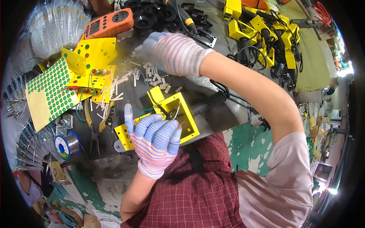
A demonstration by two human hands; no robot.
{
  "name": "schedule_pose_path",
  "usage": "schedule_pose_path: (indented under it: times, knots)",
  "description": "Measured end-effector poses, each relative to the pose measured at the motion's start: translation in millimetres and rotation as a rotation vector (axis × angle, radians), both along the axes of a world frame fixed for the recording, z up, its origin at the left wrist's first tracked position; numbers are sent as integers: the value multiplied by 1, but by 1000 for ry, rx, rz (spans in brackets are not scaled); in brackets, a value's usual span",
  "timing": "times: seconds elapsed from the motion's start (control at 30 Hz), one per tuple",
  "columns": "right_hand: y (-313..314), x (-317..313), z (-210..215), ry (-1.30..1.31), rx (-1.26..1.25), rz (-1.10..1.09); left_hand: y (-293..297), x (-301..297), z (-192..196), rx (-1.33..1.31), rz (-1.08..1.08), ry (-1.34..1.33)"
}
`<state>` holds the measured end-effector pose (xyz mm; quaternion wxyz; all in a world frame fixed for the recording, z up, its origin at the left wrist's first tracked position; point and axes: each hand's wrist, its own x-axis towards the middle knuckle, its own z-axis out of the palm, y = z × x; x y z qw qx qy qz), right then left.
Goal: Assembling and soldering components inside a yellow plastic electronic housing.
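Note:
My left hand (pixel 157 141), in a striped knit glove, is over the yellow metal housing (pixel 192 127) at the table's front edge. Its index finger points up, while the other fingers curl down against the housing. Thin wires (pixel 177 111) and a black cable run into that housing. Stretched across the table, my right hand (pixel 173 53) is in a matching glove above the far side of a heap of small white tubes (pixel 156 78). Its fingers are blurred, and whatever they may touch is hidden.
Pliers (pixel 95 129) and a solder spool (pixel 68 145) lie at the left, near a sheet of green round stickers (pixel 51 91) and other yellow brackets (pixel 89 57). An orange multimeter (pixel 109 24) and black parts lie at the back. Several cabled yellow housings (pixel 266 36) are piled back right.

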<state>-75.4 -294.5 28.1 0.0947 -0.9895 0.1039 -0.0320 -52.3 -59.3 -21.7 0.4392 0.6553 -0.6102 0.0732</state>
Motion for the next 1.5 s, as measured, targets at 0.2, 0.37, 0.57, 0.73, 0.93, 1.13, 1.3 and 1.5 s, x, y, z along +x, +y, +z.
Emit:
schedule_pose_path:
  times: [0.2, 0.37, 0.57, 0.73, 0.93, 1.13, 1.3, 1.5]
  knots:
    - [37, -69, 28, -329, 908, -313, 0, -2, 7, 7, -8, 40]
    - [71, -127, 34, -235, 1165, -365, 0, -2, 10, 29, -11, 41]
    - [81, -139, 11, -256, 1060, -290, 3, -1, 3, 47, -2, 49]
    - [83, -133, 18, -224, 1077, -298, 3, -2, 8, 40, -28, 77]
    - [82, -133, 20, -194, 1069, -288, 4, -1, 3, 40, -9, 59]
    - [82, -130, 22, -191, 1032, -283, 3, 0, 3, 44, -19, 46]
    - [79, -129, 21, -170, 933, -148, 2, -1, 4, 40, -24, 21]
    - [70, -121, 24, -124, 794, 14, 2, 2, 0, 31, -19, 50]
